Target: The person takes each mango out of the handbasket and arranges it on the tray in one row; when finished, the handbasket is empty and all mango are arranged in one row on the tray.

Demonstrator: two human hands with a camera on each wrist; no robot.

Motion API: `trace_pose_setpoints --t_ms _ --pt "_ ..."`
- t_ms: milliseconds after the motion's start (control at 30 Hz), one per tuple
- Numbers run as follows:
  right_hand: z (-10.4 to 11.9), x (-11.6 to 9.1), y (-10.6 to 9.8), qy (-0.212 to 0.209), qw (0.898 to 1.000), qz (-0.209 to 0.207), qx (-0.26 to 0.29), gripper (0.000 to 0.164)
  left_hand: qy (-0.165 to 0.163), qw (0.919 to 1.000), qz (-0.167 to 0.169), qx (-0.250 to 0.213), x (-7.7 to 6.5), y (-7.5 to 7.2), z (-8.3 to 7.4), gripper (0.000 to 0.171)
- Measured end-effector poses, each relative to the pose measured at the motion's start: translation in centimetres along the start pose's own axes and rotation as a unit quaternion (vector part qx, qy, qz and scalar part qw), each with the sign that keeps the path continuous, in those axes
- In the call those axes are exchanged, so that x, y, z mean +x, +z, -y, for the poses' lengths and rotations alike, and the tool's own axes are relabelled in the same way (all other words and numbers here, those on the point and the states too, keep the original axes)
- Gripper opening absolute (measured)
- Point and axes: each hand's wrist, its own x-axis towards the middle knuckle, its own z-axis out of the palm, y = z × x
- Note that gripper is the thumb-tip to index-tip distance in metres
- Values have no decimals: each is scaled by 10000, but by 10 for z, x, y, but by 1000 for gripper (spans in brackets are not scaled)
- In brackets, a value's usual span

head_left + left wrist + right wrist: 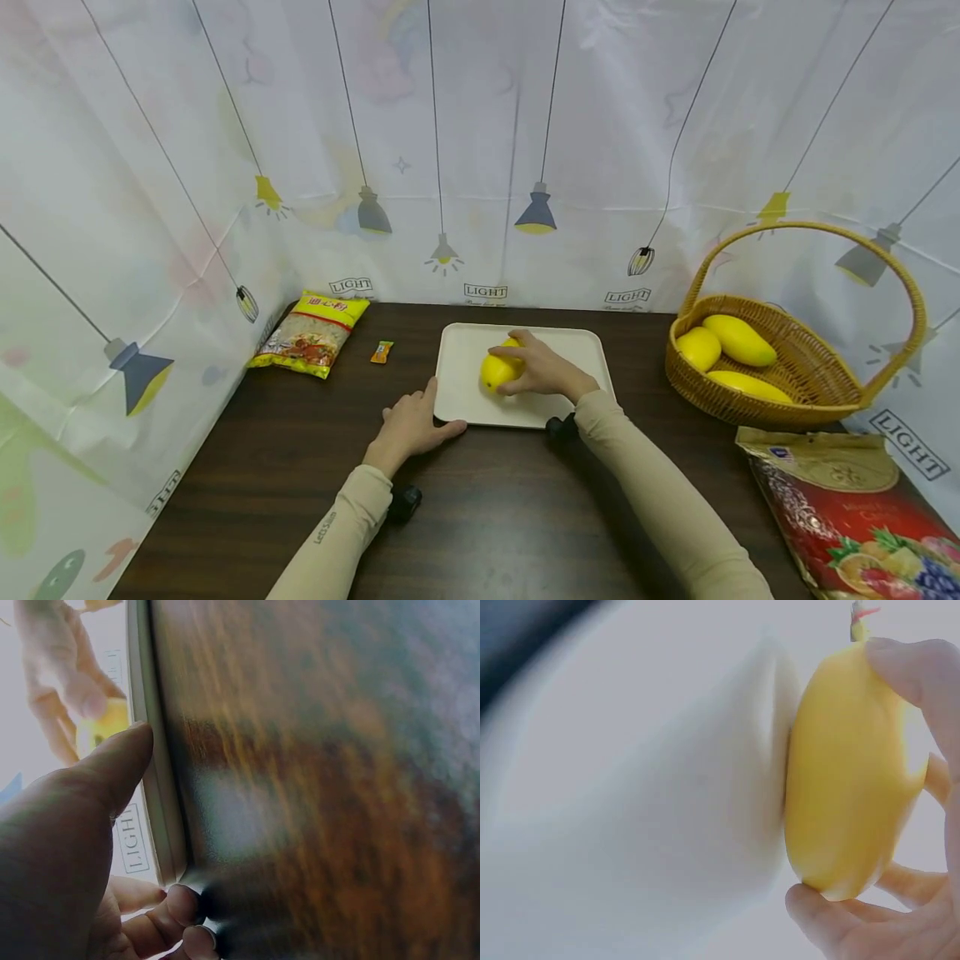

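A yellow mango (496, 371) lies over the left half of a white tray (558, 407). My right hand (543, 367) grips the mango from the right, thumb at one end and fingers around the other. The right wrist view shows the mango (851, 780) close up, its short stem at the top, against the pale tray surface. My left hand (408, 427) holds the tray's near left corner, thumb along the front edge and fingers at the left side. In the left wrist view the thumb (124, 765) rests against the tray's rim (161, 817).
A wicker basket (817, 375) with a tall handle stands at the right, holding several mangoes (738, 340). In front of it lies a red and gold bag (862, 517). A yellow food packet (307, 333) and a small orange wrapped candy (382, 352) lie left of the tray on the dark table (495, 517).
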Motion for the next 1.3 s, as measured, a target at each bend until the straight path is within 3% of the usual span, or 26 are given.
trace_pose_setpoints --t_ms 233,533,867,1300 --pt "9 23 2 -142 9986 496 116 69 37 10000 -35 33 -1 -1 -1 103" --pt "22 47 5 -362 9972 650 35 73 96 9999 -64 -50 2 -1 -2 102" --pt "29 62 10 42 9952 968 146 84 109 9999 -90 -90 1 0 -1 102" --pt "35 71 11 143 9917 1224 380 90 43 9999 -71 -70 1 -1 3 103"
